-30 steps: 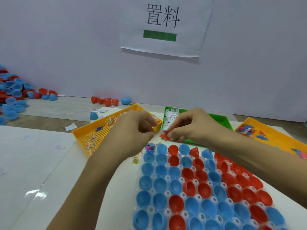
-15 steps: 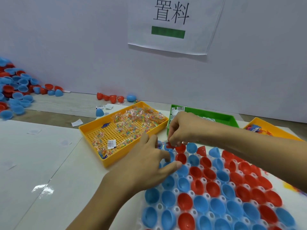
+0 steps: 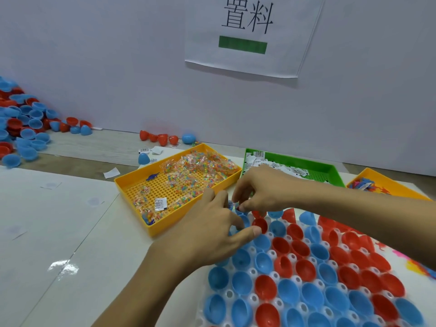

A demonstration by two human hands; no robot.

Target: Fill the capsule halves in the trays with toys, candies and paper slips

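A white capsule tray (image 3: 253,271) holds rows of blue and red capsule halves, open side up. My left hand (image 3: 210,234) rests on the halves at the tray's far left corner with its fingers spread. My right hand (image 3: 264,190) is just beyond it and pinches a small red toy (image 3: 240,208) low over the far row. The yellow tray (image 3: 132,185) holds candy packets (image 3: 200,168) and one blue toy. Behind my right hand, the green tray (image 3: 335,175) holds paper slips. A second yellow tray (image 3: 389,182) with colourful toys sits at the far right.
A heap of loose blue and red capsule halves (image 3: 23,128) lies at the far left by the wall. A few red halves (image 3: 162,138) and a blue egg (image 3: 188,138) lie against the wall. Loose paper slips (image 3: 112,173) lie behind the candy tray. A paper sign (image 3: 247,31) hangs on the wall.
My left hand has come down from in front of the candy tray onto the capsule tray's far left corner. My right hand has lowered the red toy to the far row.
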